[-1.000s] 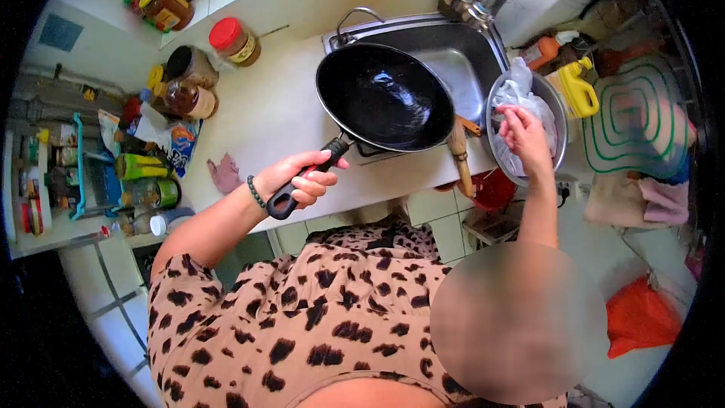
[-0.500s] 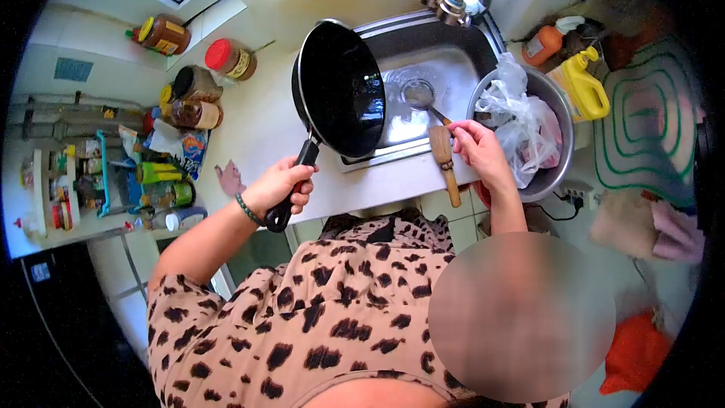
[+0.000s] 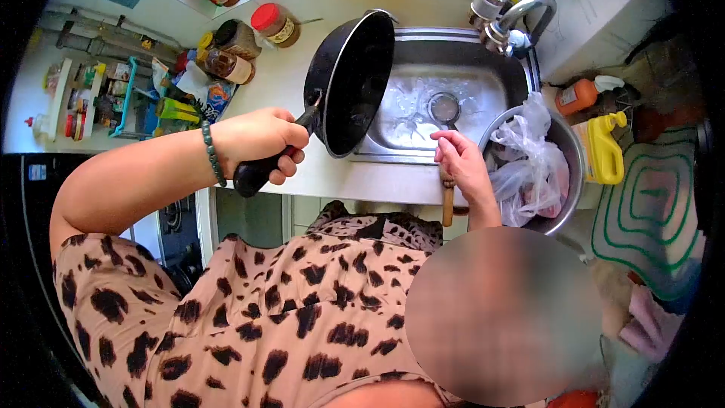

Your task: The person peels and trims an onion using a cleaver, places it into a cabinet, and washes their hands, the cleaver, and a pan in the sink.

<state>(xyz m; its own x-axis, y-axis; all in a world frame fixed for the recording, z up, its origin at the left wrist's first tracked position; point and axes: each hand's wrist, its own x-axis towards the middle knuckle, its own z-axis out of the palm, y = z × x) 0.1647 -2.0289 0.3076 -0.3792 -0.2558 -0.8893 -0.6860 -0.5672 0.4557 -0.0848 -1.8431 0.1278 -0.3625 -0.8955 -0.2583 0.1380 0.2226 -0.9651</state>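
My left hand is wrapped round the black handle of a deep black wok. The wok is tipped on its side over the counter and the left edge of the sink, its dark inside facing right. At the sink's front edge my right hand is closed, fingers bent together, on what looks like a wooden-handled brush; its handle points down and the hand hides its head. A round metal piece with a dark stem lies in the wet sink, beyond my right fingers.
A metal basin holding plastic bags stands right of the sink, beside a yellow jug and an orange spray bottle. The faucet arches over the back right corner. A red-lidded jar and several bottles are at left.
The wok has turned more onto its side and my left forearm is raised further out. My right hand and the brush have shifted left relative to the sink. The view has also shifted.
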